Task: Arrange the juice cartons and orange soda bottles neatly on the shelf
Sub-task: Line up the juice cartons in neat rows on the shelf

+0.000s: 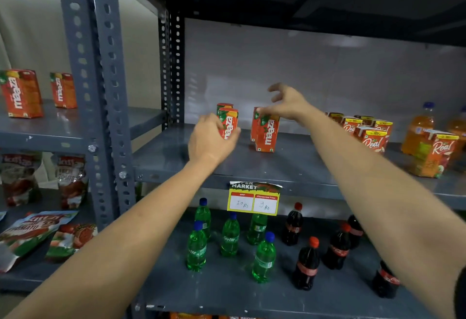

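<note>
On the grey shelf (290,164), a red Maaza carton (229,123) is gripped by the left hand (210,139), with a second carton seen right behind it. Just beside them, another Maaza carton (267,133) is touched at its top by the right hand (286,104), whose fingers are spread wide and nothing is held. Both arms are stretched forward.

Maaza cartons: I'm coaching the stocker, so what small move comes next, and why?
Probably slide the carton in the left hand rightward beside the right pair: a gap separates them, and the open right hand hovers over that pair.
</note>
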Motion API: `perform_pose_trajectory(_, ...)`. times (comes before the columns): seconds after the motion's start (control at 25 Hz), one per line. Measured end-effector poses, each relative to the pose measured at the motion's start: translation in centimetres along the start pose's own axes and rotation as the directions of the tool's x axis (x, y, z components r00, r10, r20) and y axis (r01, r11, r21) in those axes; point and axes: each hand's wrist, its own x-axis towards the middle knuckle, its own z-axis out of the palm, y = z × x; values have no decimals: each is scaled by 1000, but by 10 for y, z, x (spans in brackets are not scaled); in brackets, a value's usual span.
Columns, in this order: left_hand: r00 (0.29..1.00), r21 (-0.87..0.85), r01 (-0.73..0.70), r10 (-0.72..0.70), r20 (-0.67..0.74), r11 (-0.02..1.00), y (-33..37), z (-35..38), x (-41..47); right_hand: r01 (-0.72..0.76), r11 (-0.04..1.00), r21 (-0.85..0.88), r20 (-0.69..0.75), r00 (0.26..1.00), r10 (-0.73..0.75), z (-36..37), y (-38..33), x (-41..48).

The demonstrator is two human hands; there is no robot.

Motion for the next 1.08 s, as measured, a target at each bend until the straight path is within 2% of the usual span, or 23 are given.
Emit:
perform_pose_trajectory(0.04, 1000, -37, 6, -6, -16, 999, -6, 1, 7, -63, 987, 150, -73, 994, 75, 10, 8, -4)
perform_pose_trajectory(0.12, 999, -75, 27, -24, 44, 997, -14, 6, 18, -172, 905, 389, -114, 966, 233, 33, 22, -15)
perform_pose_trajectory(0.2, 989, -87, 67, -55, 139, 994, -16, 12, 23, -214, 869, 446, -158, 937, 312, 53, 27, -29)
perform_pose_trajectory(0.32, 979, -76, 95, -79, 186, 993, -15, 24, 30, -157, 950, 269, -302, 923, 238, 67, 21, -42)
perform_pose_trajectory(0.44, 980, -52, 102, -91, 175, 993, -18, 32, 36, -212, 970, 119, -312, 919, 239, 73, 22, -39)
perform_pose_trajectory(0.52, 983, -65, 97, -85, 163, 993, -20, 35, 38, -253, 962, 104, -296, 916, 272, 75, 25, -35)
perform_pose_trajectory(0.72, 989, -30, 79, -74, 130, 996, -20, 36, 38, -195, 980, 48, -320, 926, 200, 83, 19, -34)
perform_pose_trajectory(1.08, 991, 0, 67, -67, 120, 998, -18, 35, 38, -208, 978, 20, -345, 917, 202, 82, 20, -35)
